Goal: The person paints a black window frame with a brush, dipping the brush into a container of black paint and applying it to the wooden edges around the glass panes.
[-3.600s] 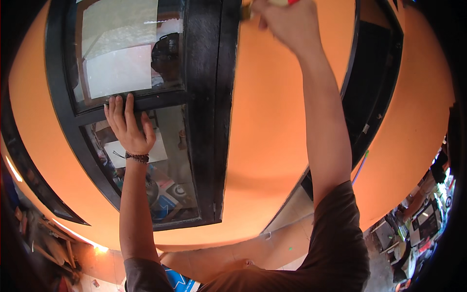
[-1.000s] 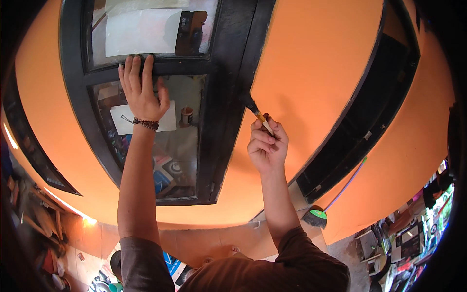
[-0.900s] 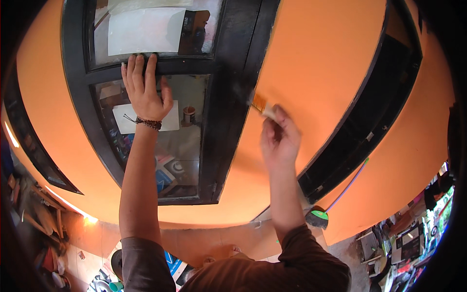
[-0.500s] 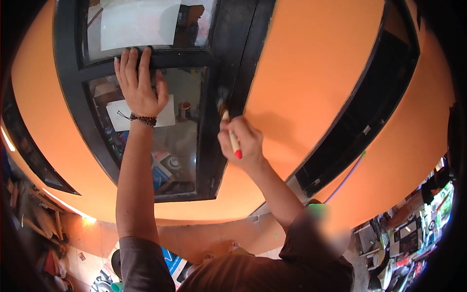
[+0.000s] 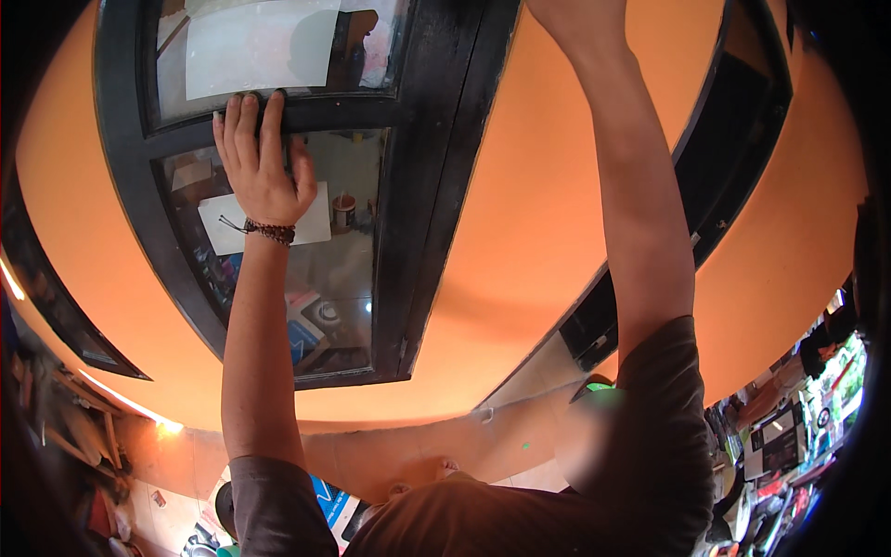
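Note:
My left hand (image 5: 260,172) lies flat, fingers stretched, on the crossbar of a black window frame (image 5: 436,186) set in an orange wall (image 5: 538,213). It holds nothing; a dark braided bracelet (image 5: 271,231) circles the wrist. My right arm reaches straight up beside the frame's right upright. Only the heel of my right hand (image 5: 575,14) shows at the picture's top edge; its fingers and anything in them are cut off.
Glass panes (image 5: 334,278) in the frame show white paper sheets (image 5: 251,46) and small items behind them. A second dark-framed opening (image 5: 733,167) is to the right. Cluttered boxes and goods (image 5: 789,436) lie at the lower right.
My right hand, which held a small brush against the frame's upright, has gone up past the top edge, taking the brush out of view. My left hand stays on the crossbar.

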Available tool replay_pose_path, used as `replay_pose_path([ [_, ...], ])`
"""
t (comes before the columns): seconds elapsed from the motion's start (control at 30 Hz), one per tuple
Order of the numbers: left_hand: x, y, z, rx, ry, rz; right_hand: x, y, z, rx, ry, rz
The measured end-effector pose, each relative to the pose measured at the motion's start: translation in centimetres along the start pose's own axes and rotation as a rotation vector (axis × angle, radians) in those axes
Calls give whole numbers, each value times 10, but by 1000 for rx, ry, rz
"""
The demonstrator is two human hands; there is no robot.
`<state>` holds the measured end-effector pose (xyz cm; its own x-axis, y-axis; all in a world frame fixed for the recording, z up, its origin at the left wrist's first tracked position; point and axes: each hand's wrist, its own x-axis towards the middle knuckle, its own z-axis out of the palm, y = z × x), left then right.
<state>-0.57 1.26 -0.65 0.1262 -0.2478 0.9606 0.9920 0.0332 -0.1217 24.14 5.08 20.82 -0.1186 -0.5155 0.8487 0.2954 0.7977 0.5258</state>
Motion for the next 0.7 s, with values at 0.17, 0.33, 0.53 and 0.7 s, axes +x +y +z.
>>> replay_pose_path([
  [0.17, -3, -11, -1, 19, 7, -4, -76, -41, -3, -157, -645, 18],
  [0.33, -7, -11, -3, 22, -18, -16, -42, -48, -42, 394, -1048, 354],
  [0.53, -5, -3, 1, -1, 3, -6, 54, -2, -25, 227, -883, 662],
  [0.7, -5, -3, -2, -1, -15, -11, 47, 35, -7, 66, -370, 37],
])
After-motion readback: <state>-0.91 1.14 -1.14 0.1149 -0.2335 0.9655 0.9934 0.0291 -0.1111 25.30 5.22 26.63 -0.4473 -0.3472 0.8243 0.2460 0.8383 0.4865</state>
